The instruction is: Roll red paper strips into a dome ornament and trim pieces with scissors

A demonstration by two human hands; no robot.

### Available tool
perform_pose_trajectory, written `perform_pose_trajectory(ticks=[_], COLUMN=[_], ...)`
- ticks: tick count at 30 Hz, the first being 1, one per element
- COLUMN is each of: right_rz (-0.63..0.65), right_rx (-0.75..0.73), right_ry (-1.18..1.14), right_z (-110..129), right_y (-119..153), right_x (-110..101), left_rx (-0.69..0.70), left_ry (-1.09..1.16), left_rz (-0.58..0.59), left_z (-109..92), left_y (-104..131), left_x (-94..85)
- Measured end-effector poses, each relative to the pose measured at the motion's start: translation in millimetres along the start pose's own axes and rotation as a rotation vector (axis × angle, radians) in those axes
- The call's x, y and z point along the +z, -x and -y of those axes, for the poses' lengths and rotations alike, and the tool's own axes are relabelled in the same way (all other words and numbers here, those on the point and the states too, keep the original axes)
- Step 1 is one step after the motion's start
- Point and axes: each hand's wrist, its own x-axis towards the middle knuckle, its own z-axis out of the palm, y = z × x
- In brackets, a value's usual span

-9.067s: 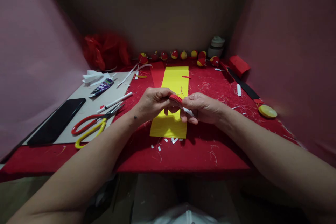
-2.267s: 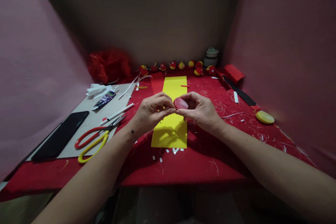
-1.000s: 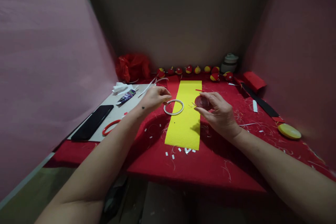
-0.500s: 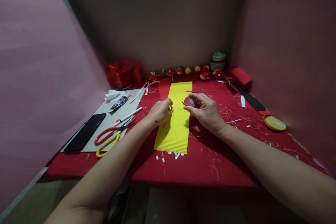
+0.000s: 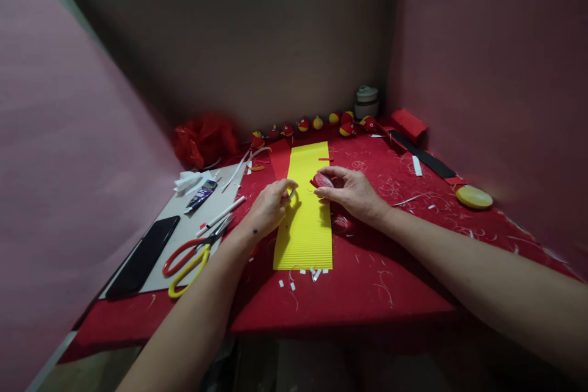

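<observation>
My right hand [image 5: 353, 193] pinches a small red round piece [image 5: 323, 180] between thumb and fingers, above the yellow corrugated sheet [image 5: 305, 245]. A pale sheen shows on the piece, and a short red strip sticks out at its left. Across from it, my left hand [image 5: 272, 205] hovers by the sheet's left edge with its fingers curled and thumb near the forefinger. Whatever lies in that pinch, if anything, is too small to make out. Left of that arm, scissors [image 5: 186, 272] with one red and one yellow handle lie partly on a grey board [image 5: 172, 275].
A phone [image 5: 144, 255], a glue tube [image 5: 201, 196] and a white pen [image 5: 223, 214] lie on the board. Several red-and-yellow bird figures [image 5: 303, 125] line the back near a lidded jar [image 5: 366, 101]. A yellow disc [image 5: 474, 197] and a black strip [image 5: 425, 155] lie right. Paper scraps dot the red cloth [image 5: 349, 300].
The red piece has turned in my right hand, so a paler side shows. My left hand has moved slightly away from it, leftward. The whole view has shifted a little.
</observation>
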Motion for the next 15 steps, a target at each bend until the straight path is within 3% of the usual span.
perform_pose_trajectory(ticks=[7,15], right_rz=[0.021,0.077], right_rx=[0.061,0.111], right_ry=[-0.062,-0.335], right_z=[3.2,0.5], right_y=[2.5,-2.0], right_x=[1.4,-3.5], left_rx=[0.037,0.076], left_ry=[-0.034,0.032], left_rz=[0.018,0.008], left_z=[-5.4,-21.3], left_y=[1.9,5.3], left_x=[-5.0,-6.2])
